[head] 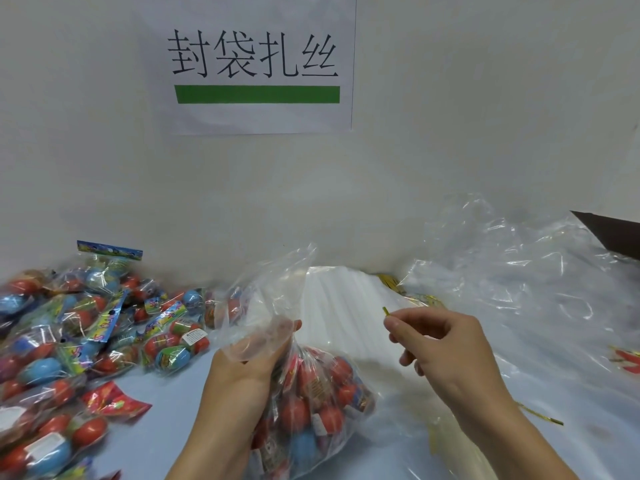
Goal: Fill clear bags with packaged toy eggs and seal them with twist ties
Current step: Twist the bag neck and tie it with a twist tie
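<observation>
Clear bag [311, 393] of red and blue packaged toy eggs [304, 410], low at centre on the pale blue bench [166, 420], gathered at the neck. Left hand [242, 368], grip narrow, fingers curled round that bunched neck, loose plastic flaring up and back above the fist. Right hand [440, 344], just right of the bag and apart from it, grip closed to a pinch, thumb and forefinger on a gold-green twist tie [386, 311], short tip poking up-left past the fingertips; other fingers curled underneath. Rest of the tie hidden in the hand.

Behind the bag, against the wall, a flat stack of empty clear bags [339, 299]. Further right, a big crumpled heap of clear plastic [519, 271] across the bench. Near the right forearm, a loose gold twist tie [540, 415] lying on plastic. At the far right edge, part of a red and yellow wrapper [627, 358], too cut off to tell more.

On the left, a wide pile of packaged eggs [69, 341], red and blue in small clear packets with coloured header cards. On the wall above, a white paper sign [256, 64] with black characters and a green bar.
</observation>
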